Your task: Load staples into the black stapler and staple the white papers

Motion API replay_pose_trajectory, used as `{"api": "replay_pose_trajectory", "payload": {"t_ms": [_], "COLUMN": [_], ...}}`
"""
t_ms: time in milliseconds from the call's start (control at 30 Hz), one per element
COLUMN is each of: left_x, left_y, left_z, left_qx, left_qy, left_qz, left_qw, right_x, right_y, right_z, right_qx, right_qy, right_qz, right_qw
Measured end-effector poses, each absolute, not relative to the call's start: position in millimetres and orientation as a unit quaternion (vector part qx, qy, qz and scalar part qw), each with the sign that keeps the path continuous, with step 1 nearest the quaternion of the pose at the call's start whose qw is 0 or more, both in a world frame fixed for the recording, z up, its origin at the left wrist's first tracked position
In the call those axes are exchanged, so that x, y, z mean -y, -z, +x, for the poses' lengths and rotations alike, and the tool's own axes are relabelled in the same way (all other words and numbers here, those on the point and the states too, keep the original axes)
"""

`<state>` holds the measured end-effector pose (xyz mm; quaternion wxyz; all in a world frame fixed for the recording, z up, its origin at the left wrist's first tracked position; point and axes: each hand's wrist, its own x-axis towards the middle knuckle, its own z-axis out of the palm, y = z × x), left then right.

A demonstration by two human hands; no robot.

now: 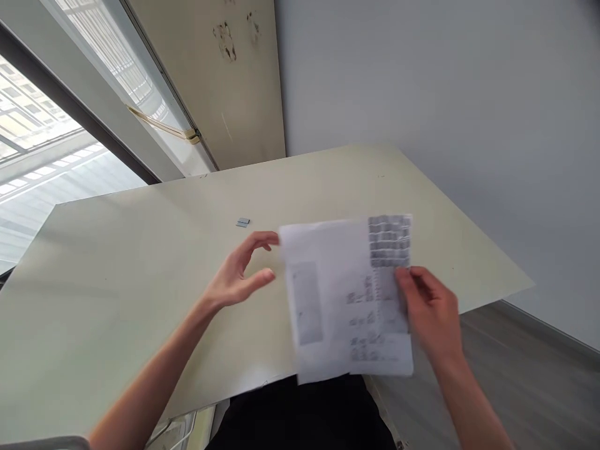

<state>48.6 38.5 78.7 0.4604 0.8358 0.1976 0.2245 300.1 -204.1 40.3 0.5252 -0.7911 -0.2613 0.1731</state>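
Observation:
A white printed sheet of paper [335, 300] is held up over the near edge of the table, its print blurred. Several dark grey blocks are printed at its top right corner, and a grey rectangle sits on its left part. My right hand [434, 312] pinches the sheet's right edge between thumb and fingers. At the left side, my left hand [244, 272] is open, thumb and fingers apart; its fingertips come close to the paper's left edge, and I cannot tell whether they touch. Beyond that hand lies a small grey flat piece [242, 222] on the tabletop.
The pale table [117, 269] spreads under both hands, with its right corner near the grey wall [435, 94]. A cream panel [234, 87] stands behind it. To the left is a window [32, 119] with a cream handle [164, 127]. Wooden flooring [510, 375] shows at right.

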Motion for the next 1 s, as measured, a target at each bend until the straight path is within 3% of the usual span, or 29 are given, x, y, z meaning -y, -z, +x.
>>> {"api": "replay_pose_trajectory", "payload": {"t_ms": [133, 300, 467, 700, 1000], "left_x": [-32.1, -26.6, -28.9, -34.2, -48.0], "left_y": [-49.8, -21.1, -7.3, -8.1, -14.6], "left_z": [68.6, 82.3, 85.6, 75.2, 24.7], "left_qx": [-0.188, -0.232, -0.272, -0.309, -0.375], "left_qy": [-0.197, -0.156, -0.158, -0.168, -0.198], "left_qz": [0.901, 0.895, 0.889, 0.886, 0.866], "left_qw": [0.339, 0.348, 0.332, 0.302, 0.266], "right_x": [198.2, 185.3, 191.4, 175.9, 149.0], "right_y": [-19.9, -7.2, 4.2, 34.6, 18.5], "right_z": [383.4, 437.8, 413.7, 381.7, 372.7], "right_qx": [0.264, 0.317, 0.43, 0.541, 0.58], "right_qy": [-0.142, -0.086, -0.02, -0.019, -0.069], "right_qz": [-0.834, -0.886, -0.881, -0.825, -0.789], "right_qw": [0.464, 0.326, 0.195, 0.163, 0.192]}}
